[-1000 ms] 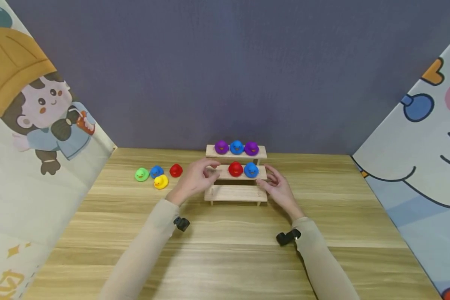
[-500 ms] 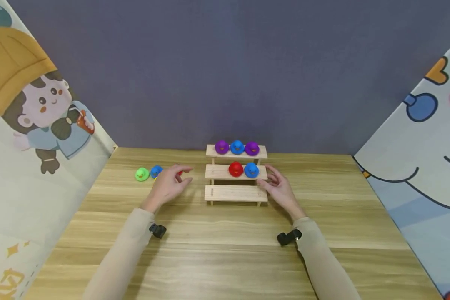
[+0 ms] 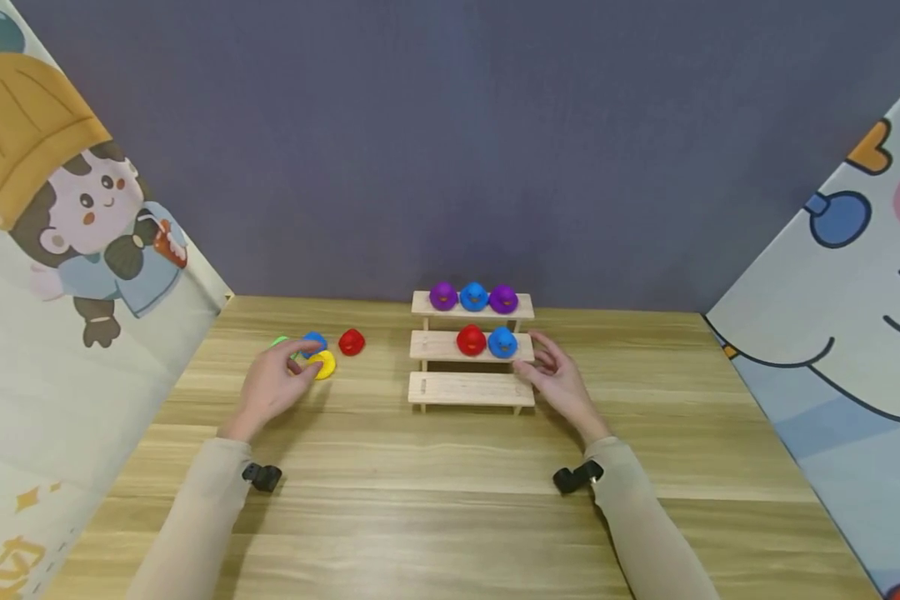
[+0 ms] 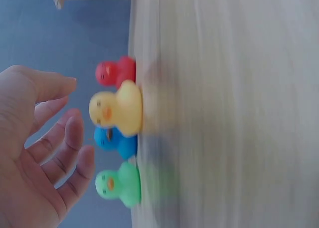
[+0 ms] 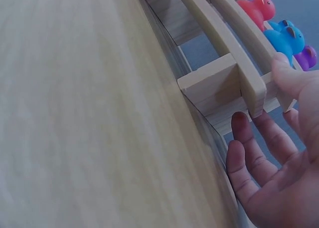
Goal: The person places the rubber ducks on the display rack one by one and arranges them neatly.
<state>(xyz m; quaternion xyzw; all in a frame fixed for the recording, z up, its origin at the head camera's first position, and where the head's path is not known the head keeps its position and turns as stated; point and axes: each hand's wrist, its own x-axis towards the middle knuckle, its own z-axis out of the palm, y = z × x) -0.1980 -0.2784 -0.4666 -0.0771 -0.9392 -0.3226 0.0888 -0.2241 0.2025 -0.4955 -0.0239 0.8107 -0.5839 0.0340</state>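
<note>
My left hand (image 3: 272, 385) hovers over several rubber ducks at the left, thumb and fingers spread apart with nothing between them. In the left wrist view, the yellow duck (image 4: 119, 108) is nearest the fingertips; a green duck (image 4: 119, 184), a blue duck (image 4: 117, 140) and a red duck (image 4: 117, 72) are close by. My right hand (image 3: 558, 383) holds the right end of the middle shelf of a three-step wooden stand (image 3: 471, 388), thumb in front and index finger behind. On that shelf sit a red duck (image 3: 472, 340) and a blue duck (image 3: 503, 342).
Two purple ducks with a blue duck (image 3: 474, 297) between them sit on the top shelf. The stand is near the grey back wall (image 3: 450, 150) on a wood-grain table (image 3: 420, 508). Printed side panels (image 3: 832, 317) border the table.
My left hand has moved left from beside the middle shelf to the loose ducks, passing over the red one, which shows again. My right hand has stayed at the stand.
</note>
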